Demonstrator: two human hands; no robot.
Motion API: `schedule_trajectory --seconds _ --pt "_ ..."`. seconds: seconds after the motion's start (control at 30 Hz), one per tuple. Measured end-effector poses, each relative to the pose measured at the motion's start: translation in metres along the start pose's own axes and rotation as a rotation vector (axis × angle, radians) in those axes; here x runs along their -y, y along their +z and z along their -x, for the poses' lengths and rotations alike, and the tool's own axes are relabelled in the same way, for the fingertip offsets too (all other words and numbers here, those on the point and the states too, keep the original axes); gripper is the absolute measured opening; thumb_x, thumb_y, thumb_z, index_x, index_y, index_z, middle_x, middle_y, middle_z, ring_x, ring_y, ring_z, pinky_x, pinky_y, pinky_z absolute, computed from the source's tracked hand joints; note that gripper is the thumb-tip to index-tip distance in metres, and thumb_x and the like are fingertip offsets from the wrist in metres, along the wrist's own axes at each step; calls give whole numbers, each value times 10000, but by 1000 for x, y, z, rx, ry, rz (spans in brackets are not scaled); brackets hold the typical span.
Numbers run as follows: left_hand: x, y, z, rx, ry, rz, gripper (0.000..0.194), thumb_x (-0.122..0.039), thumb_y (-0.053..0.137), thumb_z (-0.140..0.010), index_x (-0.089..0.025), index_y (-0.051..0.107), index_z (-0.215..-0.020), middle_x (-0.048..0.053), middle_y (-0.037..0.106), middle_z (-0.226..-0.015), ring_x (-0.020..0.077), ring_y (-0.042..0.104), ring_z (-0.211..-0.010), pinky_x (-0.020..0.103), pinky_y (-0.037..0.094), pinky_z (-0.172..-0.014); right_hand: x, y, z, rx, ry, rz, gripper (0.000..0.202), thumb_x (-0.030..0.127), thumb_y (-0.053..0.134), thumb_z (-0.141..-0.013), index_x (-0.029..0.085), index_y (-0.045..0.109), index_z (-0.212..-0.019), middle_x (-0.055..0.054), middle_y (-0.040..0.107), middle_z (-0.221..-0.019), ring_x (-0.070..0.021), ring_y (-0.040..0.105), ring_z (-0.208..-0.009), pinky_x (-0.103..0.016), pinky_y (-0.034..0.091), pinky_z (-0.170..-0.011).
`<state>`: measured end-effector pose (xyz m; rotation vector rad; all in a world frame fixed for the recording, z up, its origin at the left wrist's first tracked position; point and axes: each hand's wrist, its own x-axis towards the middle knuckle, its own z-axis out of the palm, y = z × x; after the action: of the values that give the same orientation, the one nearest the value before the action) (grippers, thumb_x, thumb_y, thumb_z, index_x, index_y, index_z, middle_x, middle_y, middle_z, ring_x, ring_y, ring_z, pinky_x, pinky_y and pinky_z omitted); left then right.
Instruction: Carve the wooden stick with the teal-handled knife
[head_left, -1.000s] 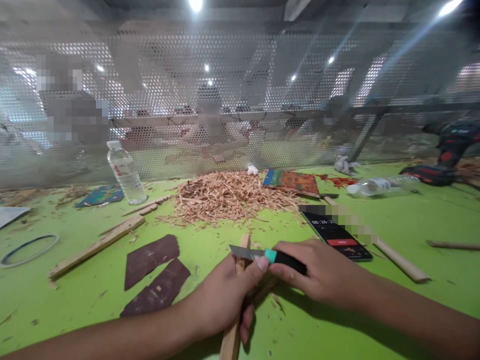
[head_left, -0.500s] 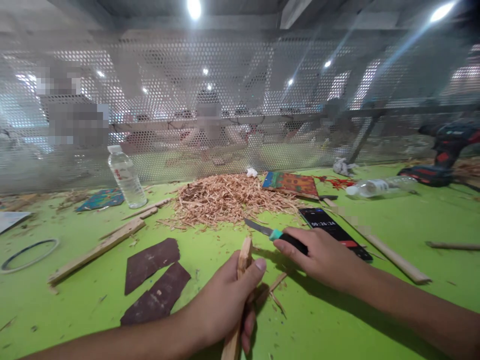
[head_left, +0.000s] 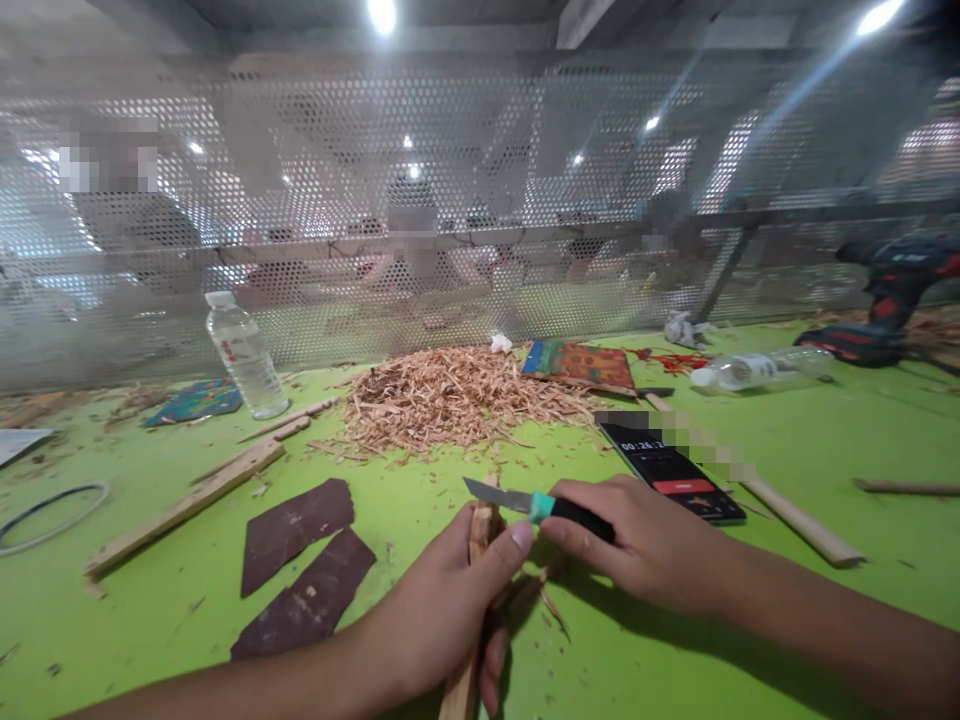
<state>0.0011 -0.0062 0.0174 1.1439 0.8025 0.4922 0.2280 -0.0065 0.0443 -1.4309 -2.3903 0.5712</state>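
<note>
My left hand (head_left: 450, 605) grips a pale wooden stick (head_left: 481, 524) that points away from me, thumb pressed near its top. My right hand (head_left: 645, 545) holds a knife (head_left: 525, 502) with a black handle and teal collar. The knife's blade lies across the stick's upper end, tip pointing left. Both hands hover just above the green table (head_left: 150, 620). A few fresh slivers lie under the hands.
A heap of wood shavings (head_left: 450, 400) lies beyond the hands. A phone (head_left: 671, 465) showing a timer sits right of the knife, a dowel (head_left: 795, 520) beside it. Two dark sandpaper sheets (head_left: 300, 560), wood strips (head_left: 187, 500), an upright water bottle (head_left: 244, 355) and a perforated screen (head_left: 480, 200) surround them.
The knife, which had swung forward off the stick toward the shavings, has come back and its blade rests on the stick's upper end again. My left hand kept its grip.
</note>
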Motion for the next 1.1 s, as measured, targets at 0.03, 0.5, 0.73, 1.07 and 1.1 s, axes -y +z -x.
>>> schedule_trajectory --seconds 0.03,0.5,0.73,1.07,1.1 --pt "0 0 0 1 -1 13 451 -659 567 -938 -244 445 -1066 -114 533 -537 97 481 -290 174 425 -288 0 0 -1 -9 14 6 501 618 382 -1041 206 560 -818 -39 636 -726 -175 548 -636 -295 310 -603" --pt "-2 0 -2 -1 -12 5 424 -659 515 -955 -249 420 -1008 -115 508 -461 108 448 -271 172 392 -275 5 3 -1 -31 141 64 517 623 382 -1032 209 595 -806 -63 680 -751 -204 593 -661 -306 311 -597" --pt "8 -3 -3 -19 -34 40 423 -648 547 -948 -250 426 -1030 -113 527 -492 101 456 -284 174 417 -275 -23 -10 -10 -164 250 158 532 592 333 -1052 191 643 -892 -99 706 -810 -245 633 -721 -323 354 -643" --pt "4 -3 -3 58 -36 15 482 -638 541 -945 -216 450 -1159 -72 554 -418 99 448 -291 151 429 -304 -2 -1 2 13 -53 69 499 601 398 -1049 195 623 -864 -71 673 -751 -177 568 -637 -299 305 -590" --pt "3 -3 -3 59 -43 18 477 -618 556 -945 -217 445 -1180 -72 559 -422 105 457 -295 156 434 -305 -2 -2 2 7 -39 68 500 598 395 -1050 198 613 -843 -67 670 -745 -176 564 -634 -300 304 -591"
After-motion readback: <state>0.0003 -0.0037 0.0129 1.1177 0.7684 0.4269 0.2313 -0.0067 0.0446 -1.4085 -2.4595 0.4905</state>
